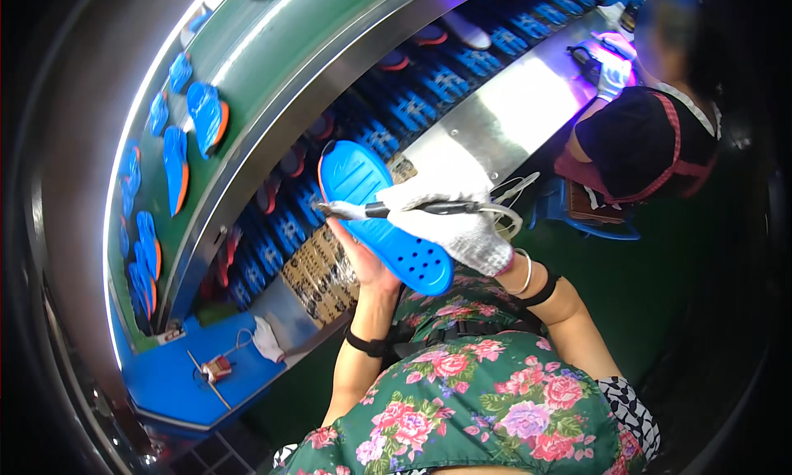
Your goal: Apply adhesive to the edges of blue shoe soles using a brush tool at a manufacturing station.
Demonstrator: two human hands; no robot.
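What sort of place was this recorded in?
Probably a factory workshop handling shoe insoles. The left hand holds a blue insole, more insoles lie on a curved green belt, and a co-worker is at a metal bench.

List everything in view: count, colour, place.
Held insole: one, blue, centre
Tool: one, black, over insole
Curved surface: one, green, upper left
Other insoles: about twelve, blue and orange, on it
Racked pieces: many, blue, upper centre
Counter: one, silver, upper right
Table: one, blue, lower left
Device: one, reddish, on table
Glove-like cloth: one, white, table edge
Worker: one, dark top, upper right
Apron: one, green floral, lower centre
Left hand: one, bare, under insole
Right hand: one, gloved white, holding tool
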